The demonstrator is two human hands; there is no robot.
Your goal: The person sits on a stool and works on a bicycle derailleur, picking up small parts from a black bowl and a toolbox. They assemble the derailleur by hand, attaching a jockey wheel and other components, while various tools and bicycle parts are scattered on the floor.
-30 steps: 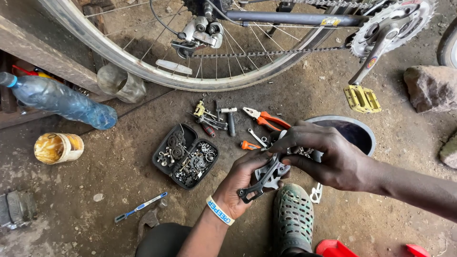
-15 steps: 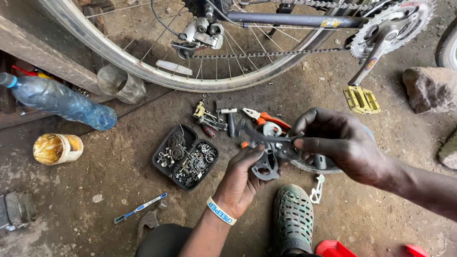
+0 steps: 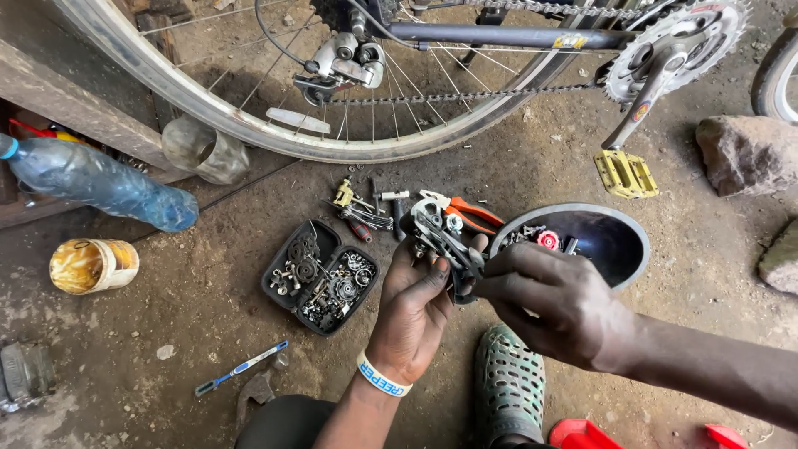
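My left hand (image 3: 416, 312), with a white and blue wristband, and my right hand (image 3: 553, 299) both grip a black and silver bicycle derailleur (image 3: 442, 237), held upright above the dirt floor. Just behind it lies a dark round bowl (image 3: 619, 241) with small parts inside. To the left of my hands sits a black tray (image 3: 320, 278) filled with several nuts, bolts and small metal pieces. Orange-handled pliers (image 3: 470, 212) and small tools lie beyond the derailleur.
A bicycle rear wheel (image 3: 274, 137), chain, mounted derailleur (image 3: 345, 66), crank and yellow pedal (image 3: 625, 173) fill the top. A blue plastic bottle (image 3: 100, 183), a yellow tin (image 3: 91, 264), a toothbrush (image 3: 241, 367) and rocks (image 3: 748, 154) lie around. My green shoe (image 3: 507, 382) is below.
My hands turned the derailleur and raised it from lying flat in my left palm to upright. My right hand shifted from the right side to below and beside the part, uncovering the bowl.
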